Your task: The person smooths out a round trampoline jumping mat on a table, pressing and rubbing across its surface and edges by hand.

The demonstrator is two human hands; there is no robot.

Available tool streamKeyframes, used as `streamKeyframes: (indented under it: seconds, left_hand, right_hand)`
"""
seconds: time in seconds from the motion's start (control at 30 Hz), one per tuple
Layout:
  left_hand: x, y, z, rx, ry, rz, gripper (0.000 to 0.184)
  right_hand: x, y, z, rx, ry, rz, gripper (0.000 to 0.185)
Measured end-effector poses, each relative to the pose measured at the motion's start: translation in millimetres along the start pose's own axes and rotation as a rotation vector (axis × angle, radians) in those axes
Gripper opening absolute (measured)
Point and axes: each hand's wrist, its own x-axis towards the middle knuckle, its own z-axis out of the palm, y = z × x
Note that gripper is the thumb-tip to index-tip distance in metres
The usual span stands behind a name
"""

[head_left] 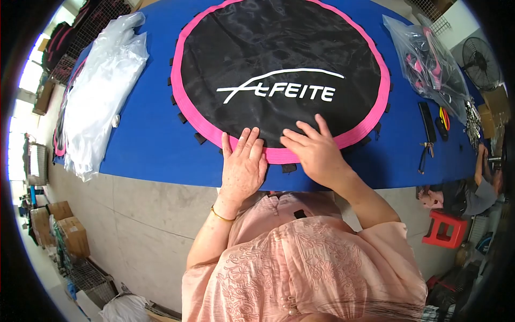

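Observation:
A round black mat (pixel 225 48) with a pink border and white FEITE lettering lies flat on the blue table (pixel 145 129), small black tabs sticking out round its edge. My left hand (pixel 244 163) rests palm down on the near pink border, left of the middle, fingers extended and nothing held. Just to the right, my right hand (pixel 315 153) touches the near border and the black fabric with its fingers spread; it holds nothing either. The letters show in full beyond both hands.
Clear plastic bags (pixel 104 91) lie on the table's left side. A clear bag with pink and black items (pixel 429 64), scissors (pixel 426 134) and a fan (pixel 479 61) are at right. A red stool (pixel 444 229) and another person (pixel 483 193) are beyond the right edge.

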Motion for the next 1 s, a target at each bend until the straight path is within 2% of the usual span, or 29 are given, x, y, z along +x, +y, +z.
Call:
streamKeyframes:
  seconds: [0.13,0.33,1.0]
  left_hand:
    - [1.0,1.1,-1.0,0.004,-0.005,0.002,0.034]
    - [0.0,-0.8,1.4,-0.003,0.007,0.013,0.034]
    - [0.0,0.2,-0.3,-0.013,0.010,-0.004,0.034]
  right_hand:
    - [-7.4,2.8,-8.3,-0.031,-0.047,0.061,0.043]
    - [4.4,-1.0,4.7,0.028,0.010,0.014,0.046]
    - [4.8,-4.4,8.6,0.021,-0.048,0.016,0.051]
